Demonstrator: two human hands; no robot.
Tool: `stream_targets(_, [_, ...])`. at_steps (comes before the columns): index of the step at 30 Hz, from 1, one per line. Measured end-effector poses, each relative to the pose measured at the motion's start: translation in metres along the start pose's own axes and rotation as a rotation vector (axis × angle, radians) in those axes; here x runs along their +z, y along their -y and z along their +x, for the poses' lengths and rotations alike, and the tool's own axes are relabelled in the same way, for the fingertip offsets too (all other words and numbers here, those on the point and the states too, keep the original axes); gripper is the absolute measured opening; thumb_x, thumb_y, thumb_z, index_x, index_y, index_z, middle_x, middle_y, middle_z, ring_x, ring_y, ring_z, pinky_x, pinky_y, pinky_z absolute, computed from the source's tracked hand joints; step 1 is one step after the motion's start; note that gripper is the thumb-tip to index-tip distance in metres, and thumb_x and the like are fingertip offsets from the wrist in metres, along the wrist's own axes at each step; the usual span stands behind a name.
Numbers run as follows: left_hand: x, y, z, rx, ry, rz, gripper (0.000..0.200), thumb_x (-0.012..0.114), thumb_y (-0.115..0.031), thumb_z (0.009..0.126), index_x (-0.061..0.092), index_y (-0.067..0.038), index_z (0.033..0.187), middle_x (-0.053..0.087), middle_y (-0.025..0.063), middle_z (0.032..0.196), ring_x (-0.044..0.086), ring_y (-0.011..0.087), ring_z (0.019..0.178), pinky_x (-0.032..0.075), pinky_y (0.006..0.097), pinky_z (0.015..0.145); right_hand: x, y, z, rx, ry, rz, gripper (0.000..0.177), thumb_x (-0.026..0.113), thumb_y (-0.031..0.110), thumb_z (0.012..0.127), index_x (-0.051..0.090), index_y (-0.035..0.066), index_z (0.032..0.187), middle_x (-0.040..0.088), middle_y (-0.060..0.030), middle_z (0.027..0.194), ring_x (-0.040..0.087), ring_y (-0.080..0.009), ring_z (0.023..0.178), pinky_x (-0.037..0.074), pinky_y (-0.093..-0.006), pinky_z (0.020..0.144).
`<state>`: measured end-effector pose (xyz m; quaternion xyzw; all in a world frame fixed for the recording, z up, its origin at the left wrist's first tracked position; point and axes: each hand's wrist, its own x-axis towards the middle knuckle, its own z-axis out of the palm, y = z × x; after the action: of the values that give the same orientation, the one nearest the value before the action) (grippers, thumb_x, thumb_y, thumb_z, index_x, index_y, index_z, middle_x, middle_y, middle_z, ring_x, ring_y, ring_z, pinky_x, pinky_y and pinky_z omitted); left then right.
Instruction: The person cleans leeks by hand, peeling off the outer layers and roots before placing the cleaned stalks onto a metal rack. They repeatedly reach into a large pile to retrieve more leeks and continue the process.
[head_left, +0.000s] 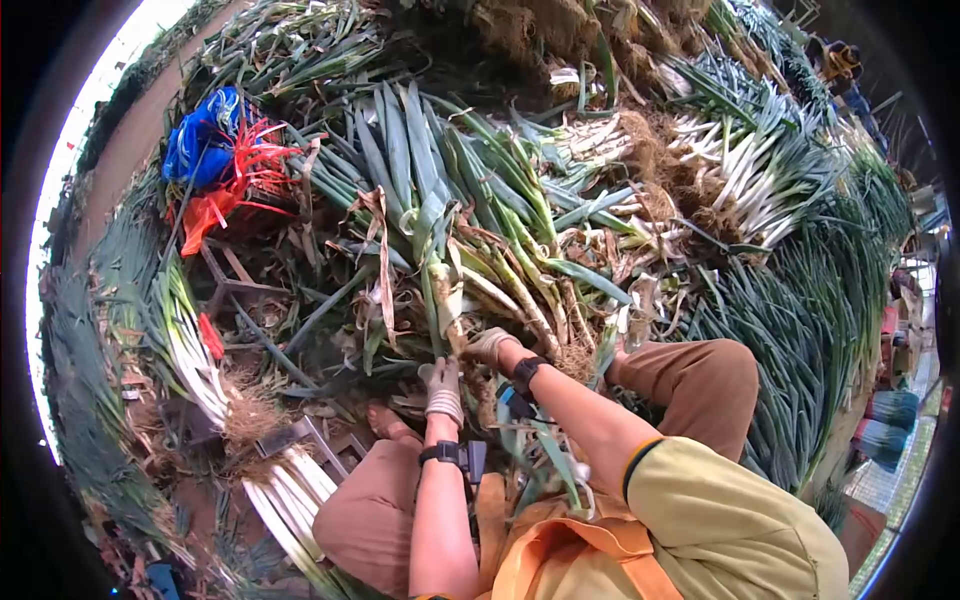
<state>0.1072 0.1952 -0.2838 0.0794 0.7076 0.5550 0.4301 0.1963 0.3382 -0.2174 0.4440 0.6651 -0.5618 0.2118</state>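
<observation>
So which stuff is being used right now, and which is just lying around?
In use:
- leek
- left hand, touching its root end
- right hand, closed round it
- unpeeled heap just in front

Lying about:
- blue and red bundle
- cleaned white leeks on the left
- far leek pile on the right
- dry peelings

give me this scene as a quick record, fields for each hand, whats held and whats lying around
setting: person seated among heaps of leeks
right hand: gloved, closed around the base of a leek stalk
left hand: gloved, at the same stalk just below; grip unclear
in front: untrimmed leeks with dry outer leaves
stacked: white-stemmed leeks at left, more at upper right
other: blue and red ties at upper left
</observation>
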Motion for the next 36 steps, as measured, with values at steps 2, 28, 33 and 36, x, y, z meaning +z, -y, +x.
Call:
stream_targets(2, [0.007, 0.016, 0.017, -0.381, 0.211, -0.604, 0.045, 0.036, -0.036, 0.090, 0.047, 0.001, 0.112, 0.054, 0.0065, 0.090, 0.048, 0.0173, 0.075, 0.041, 0.0264, 0.069, 0.027, -0.027, 0.017, -0.153, -0.137, 0.356, 0.033, 0.057, 0.034, 0.073, 0.063, 0.004, 0.088, 0.063, -0.0120, 0.082, 0.057, -0.0220, 0.068, 0.045, -0.0311, 0.066])
stream_targets(28, [0.011, -0.140, -0.094, -0.113, 1.013, 0.199, 0.031, 0.059, -0.020, 0.073, 0.055, -0.006, 0.099, 0.059, 0.0033, 0.089, 0.057, 0.0164, 0.080, 0.045, 0.0275, 0.071, -0.026, 0.024, -0.214, -0.216, -0.125, 0.409, 0.031, 0.065, 0.021, 0.069, 0.059, 0.000, 0.090, 0.062, -0.0056, 0.074, 0.056, -0.0107, 0.064, 0.047, -0.0253, 0.056])
stream_targets(33, [0.032, -0.118, -0.079, -0.465, 0.171, -0.185, 0.049, 0.050, -0.044, 0.080, 0.049, -0.006, 0.111, 0.057, 0.0114, 0.092, 0.054, 0.0235, 0.077, 0.043, 0.0382, 0.066, 0.056, -0.047, -0.274, -0.236, -0.198, 0.088, 0.038, 0.064, 0.025, 0.068, 0.054, 0.001, 0.095, 0.059, -0.0094, 0.073, 0.057, -0.0154, 0.067, 0.047, -0.0296, 0.062])
stream_targets(36, [0.050, -0.079, -0.059, -0.343, -0.080, -0.322, 0.045, 0.049, -0.041, 0.081, 0.050, -0.007, 0.110, 0.057, 0.0117, 0.093, 0.055, 0.0240, 0.077, 0.044, 0.0393, 0.067, 0.072, -0.060, -0.292, -0.212, -0.224, -0.007, 0.040, 0.063, 0.023, 0.067, 0.052, 0.000, 0.098, 0.060, -0.0147, 0.079, 0.058, -0.0212, 0.071, 0.046, -0.0320, 0.067])
